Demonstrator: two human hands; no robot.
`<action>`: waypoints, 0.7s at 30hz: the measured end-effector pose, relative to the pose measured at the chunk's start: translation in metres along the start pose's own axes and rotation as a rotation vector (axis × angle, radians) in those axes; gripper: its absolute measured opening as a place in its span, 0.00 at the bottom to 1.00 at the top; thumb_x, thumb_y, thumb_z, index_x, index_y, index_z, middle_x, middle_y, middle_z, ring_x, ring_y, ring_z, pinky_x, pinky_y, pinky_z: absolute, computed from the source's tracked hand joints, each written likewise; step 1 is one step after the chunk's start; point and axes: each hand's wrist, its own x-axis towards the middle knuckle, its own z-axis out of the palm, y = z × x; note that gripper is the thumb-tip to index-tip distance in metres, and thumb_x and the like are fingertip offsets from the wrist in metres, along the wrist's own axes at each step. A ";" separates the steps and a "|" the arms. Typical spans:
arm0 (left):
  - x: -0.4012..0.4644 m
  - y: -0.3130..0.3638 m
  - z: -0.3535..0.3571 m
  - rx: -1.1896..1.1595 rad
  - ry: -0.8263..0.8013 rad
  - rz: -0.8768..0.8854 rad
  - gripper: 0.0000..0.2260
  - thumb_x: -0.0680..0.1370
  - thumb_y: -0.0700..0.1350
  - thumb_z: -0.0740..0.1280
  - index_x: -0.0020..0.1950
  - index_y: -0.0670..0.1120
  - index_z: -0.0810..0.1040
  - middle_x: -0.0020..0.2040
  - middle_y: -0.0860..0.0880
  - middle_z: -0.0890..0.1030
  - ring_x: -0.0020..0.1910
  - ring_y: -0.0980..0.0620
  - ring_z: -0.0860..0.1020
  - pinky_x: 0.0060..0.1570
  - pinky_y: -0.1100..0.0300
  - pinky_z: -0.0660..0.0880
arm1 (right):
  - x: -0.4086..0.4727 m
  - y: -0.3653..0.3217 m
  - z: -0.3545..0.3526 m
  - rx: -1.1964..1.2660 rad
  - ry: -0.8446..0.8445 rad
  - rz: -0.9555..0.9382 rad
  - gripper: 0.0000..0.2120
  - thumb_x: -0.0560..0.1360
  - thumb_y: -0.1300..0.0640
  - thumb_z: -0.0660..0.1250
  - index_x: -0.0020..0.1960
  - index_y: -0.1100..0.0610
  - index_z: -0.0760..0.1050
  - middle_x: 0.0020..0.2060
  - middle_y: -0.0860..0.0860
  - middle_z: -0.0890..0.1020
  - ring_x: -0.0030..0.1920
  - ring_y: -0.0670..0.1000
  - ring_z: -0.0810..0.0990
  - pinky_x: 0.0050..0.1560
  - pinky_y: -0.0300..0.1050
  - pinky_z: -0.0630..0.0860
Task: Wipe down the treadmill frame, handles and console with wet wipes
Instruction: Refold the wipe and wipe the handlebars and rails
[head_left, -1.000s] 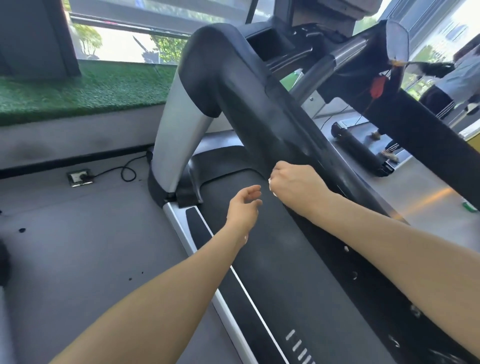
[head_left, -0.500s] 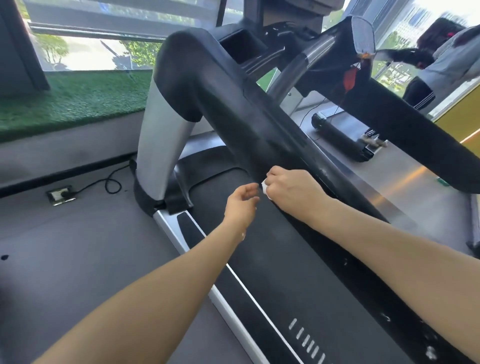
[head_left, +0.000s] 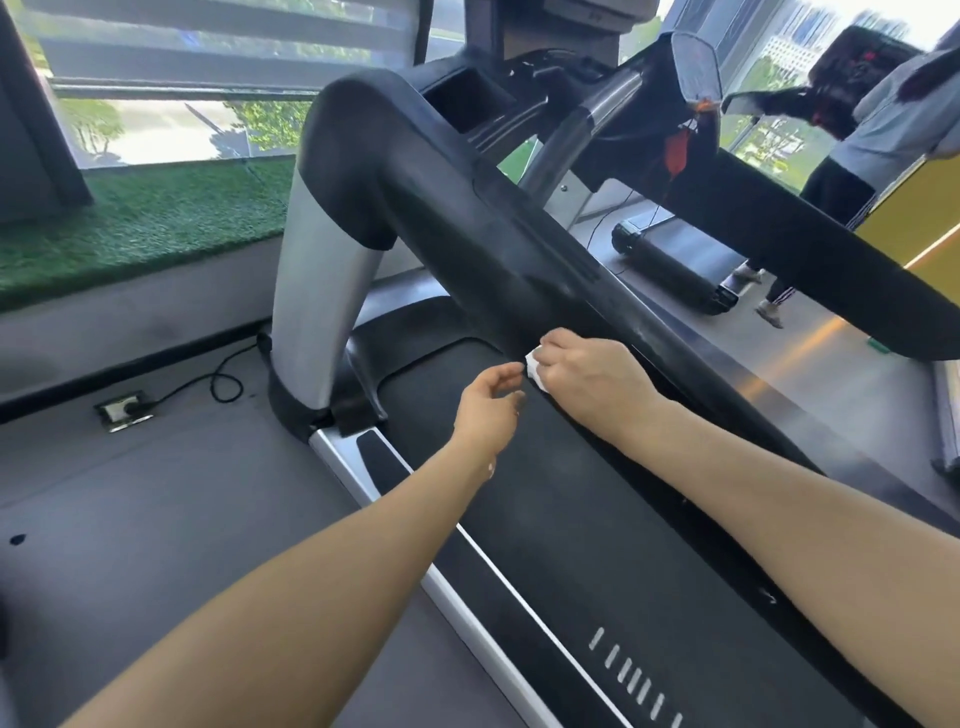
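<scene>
One small white wet wipe (head_left: 535, 373) is pinched in my right hand (head_left: 587, 382) against the black treadmill handrail (head_left: 467, 223); my left hand (head_left: 488, 402), fingers loosely curled, reaches its edge.

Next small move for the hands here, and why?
Probably the left hand pinches the free edge of the small white wet wipe to spread it. The right hand grips the wipe bunched up against the lower edge of the long black plastic treadmill side arm, and the left fingertips sit just beside it, holding nothing.
</scene>
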 end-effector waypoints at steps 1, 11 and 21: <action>0.000 0.000 0.000 0.003 -0.004 0.002 0.15 0.78 0.36 0.62 0.59 0.51 0.76 0.56 0.54 0.79 0.54 0.55 0.77 0.55 0.58 0.75 | -0.009 -0.001 0.003 -0.036 0.032 0.002 0.20 0.71 0.69 0.53 0.32 0.55 0.79 0.29 0.47 0.76 0.37 0.49 0.78 0.31 0.37 0.73; 0.003 0.003 0.001 0.032 -0.021 0.022 0.14 0.78 0.35 0.62 0.58 0.52 0.76 0.53 0.56 0.78 0.53 0.56 0.76 0.58 0.57 0.75 | -0.016 -0.002 -0.005 -0.199 0.206 0.050 0.35 0.77 0.73 0.38 0.31 0.54 0.78 0.28 0.46 0.74 0.36 0.49 0.77 0.36 0.36 0.70; -0.002 0.003 0.011 0.011 -0.005 0.040 0.15 0.78 0.35 0.63 0.59 0.51 0.75 0.51 0.55 0.78 0.49 0.57 0.76 0.51 0.61 0.75 | -0.074 0.000 -0.005 0.041 0.234 0.204 0.21 0.76 0.71 0.51 0.37 0.56 0.78 0.37 0.45 0.79 0.42 0.50 0.79 0.32 0.39 0.76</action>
